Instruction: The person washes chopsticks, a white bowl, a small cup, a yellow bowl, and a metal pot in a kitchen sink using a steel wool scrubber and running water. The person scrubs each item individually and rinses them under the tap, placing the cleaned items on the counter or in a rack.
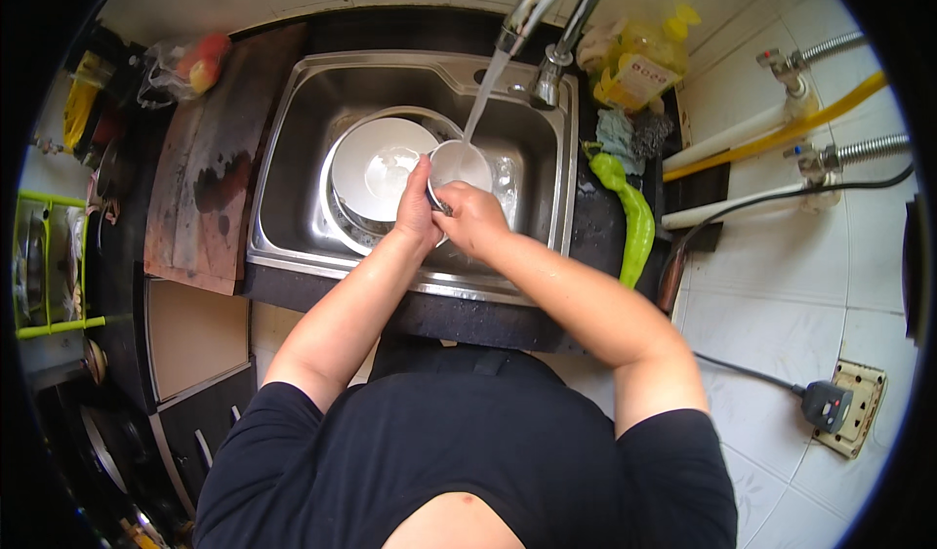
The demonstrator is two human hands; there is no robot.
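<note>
Over the steel sink (539,217), both my hands are closed on a small white bowl (461,166). My left hand (418,209) grips its near left side with the thumb up along the rim. My right hand (470,219) holds the near side, fingers partly hidden. Water (477,110) runs from the chrome faucet (571,22) into the bowl. Below and to the left, a larger white bowl (376,163) sits inside a round metal basin (342,222) in the sink.
Left of the sink lies a wet wooden board (220,149), with a plastic bag of red fruit (200,66) at its far end. On the right are a long green pepper (632,217), a steel scourer (651,134), a cloth (616,134) and a yellow bottle (639,69). A cord reaches a plug (825,406).
</note>
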